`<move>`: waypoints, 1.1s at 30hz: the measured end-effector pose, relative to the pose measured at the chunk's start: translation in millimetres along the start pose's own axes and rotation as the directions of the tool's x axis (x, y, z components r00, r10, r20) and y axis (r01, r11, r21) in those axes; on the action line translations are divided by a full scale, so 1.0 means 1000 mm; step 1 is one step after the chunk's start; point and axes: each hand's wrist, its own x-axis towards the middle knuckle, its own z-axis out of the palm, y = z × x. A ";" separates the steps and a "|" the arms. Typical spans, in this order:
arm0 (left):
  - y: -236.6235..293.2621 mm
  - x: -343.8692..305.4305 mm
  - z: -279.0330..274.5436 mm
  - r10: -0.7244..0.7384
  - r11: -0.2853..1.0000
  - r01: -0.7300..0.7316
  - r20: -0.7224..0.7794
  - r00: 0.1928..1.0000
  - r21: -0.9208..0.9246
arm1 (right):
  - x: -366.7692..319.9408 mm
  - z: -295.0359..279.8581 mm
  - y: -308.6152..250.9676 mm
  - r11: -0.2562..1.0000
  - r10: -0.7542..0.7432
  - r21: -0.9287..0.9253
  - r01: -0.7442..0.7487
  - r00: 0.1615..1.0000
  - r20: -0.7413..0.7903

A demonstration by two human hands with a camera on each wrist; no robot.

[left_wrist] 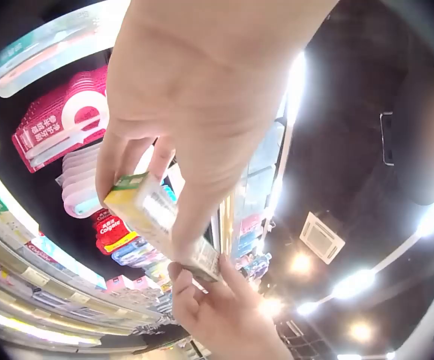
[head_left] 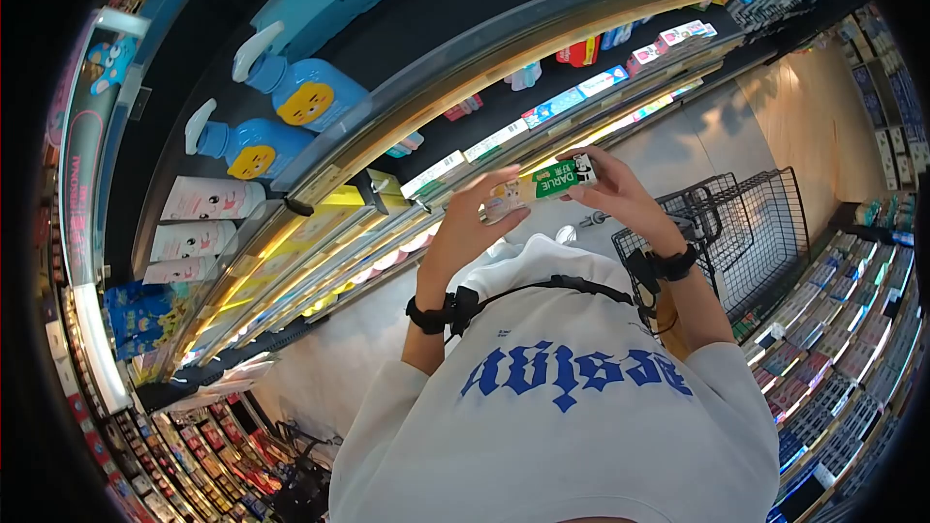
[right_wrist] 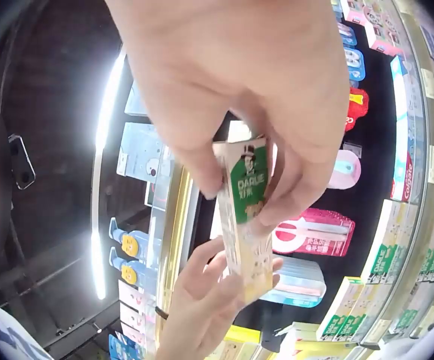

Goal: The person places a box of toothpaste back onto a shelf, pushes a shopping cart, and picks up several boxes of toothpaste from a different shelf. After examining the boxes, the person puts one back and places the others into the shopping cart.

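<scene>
A small toothpaste box (head_left: 544,182), green with DARLIE lettering at one end and pale yellow at the other, is held between both hands. My left hand (head_left: 472,223) grips the pale end with thumb and fingers, while my right hand (head_left: 628,203) pinches the green end. Seen from the left wrist, the box (left_wrist: 143,214) lies slanted under my left hand (left_wrist: 194,97), with the right hand (left_wrist: 228,311) at its far end. In the right wrist view my right hand (right_wrist: 254,97) covers the upper edges of the box (right_wrist: 245,187); the left hand (right_wrist: 202,300) supports its lower end.
Blue pump bottles (head_left: 310,97) and white tubes (head_left: 213,199) stand on the shelf at the left. More DARLIE boxes (right_wrist: 382,255) and pink toothbrush packs (right_wrist: 326,232) fill the racks. A black wire cart (head_left: 765,242) stands right of the hands, with stocked shelves (head_left: 843,329) beyond.
</scene>
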 end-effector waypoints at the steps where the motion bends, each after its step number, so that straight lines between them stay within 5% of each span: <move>1: -0.001 -0.001 -0.003 -0.004 1.000 0.004 -0.008 1.000 0.001 | 0.003 0.002 0.002 1.000 0.002 0.000 -0.002 1.000 0.009; 3: -0.003 -0.004 -0.007 -0.134 0.990 0.130 0.084 0.987 0.059 | 0.007 0.005 0.008 0.998 -0.065 -0.023 0.065 0.998 -0.008; 6: -0.010 -0.008 -0.006 -0.033 0.999 0.033 0.002 0.999 0.029 | 0.013 0.010 0.011 0.999 -0.031 -0.005 0.031 0.999 -0.018; 10: -0.006 -0.014 -0.006 -0.113 0.993 0.114 0.062 0.992 -0.018 | 0.019 0.017 0.017 0.996 -0.066 0.058 0.069 0.996 -0.059; 13: -0.005 -0.010 -0.004 -0.036 0.998 0.043 0.133 0.990 -0.052 | 0.023 0.012 0.035 0.982 -0.106 -0.153 0.108 0.994 0.025; 15: 0.006 -0.010 -0.004 -0.207 0.956 0.232 0.147 0.967 -0.179 | 0.025 0.017 0.035 0.944 -0.072 -0.317 0.090 0.995 0.066; 19: -0.013 -0.012 -0.006 -0.158 0.961 0.194 0.190 0.969 -0.194 | 0.025 0.017 0.037 0.896 -0.112 -0.415 0.156 0.985 0.128; 25: -0.028 -0.017 -0.005 -0.253 0.933 0.266 0.082 0.964 -0.241 | 0.024 0.018 0.052 0.859 -0.179 -0.471 0.200 0.980 0.088; 27: -0.031 -0.017 -0.009 -0.290 0.887 0.272 0.010 0.957 -0.374 | 0.023 0.011 0.051 0.784 -0.136 -0.593 0.184 0.983 0.125; 31: -0.035 -0.025 -0.019 -0.322 0.878 0.279 -0.048 0.946 -0.388 | 0.022 0.010 0.043 0.850 -0.051 -0.514 0.114 0.989 0.136; 32: -0.044 -0.028 -0.018 -0.322 0.877 0.276 -0.055 0.945 -0.392 | 0.025 0.006 0.041 0.777 -0.089 -0.613 0.146 0.988 0.123; 33: -0.057 -0.031 -0.016 -0.269 0.949 0.235 -0.148 0.952 -0.209 | 0.030 0.002 0.039 0.690 -0.129 -0.702 0.173 0.985 0.115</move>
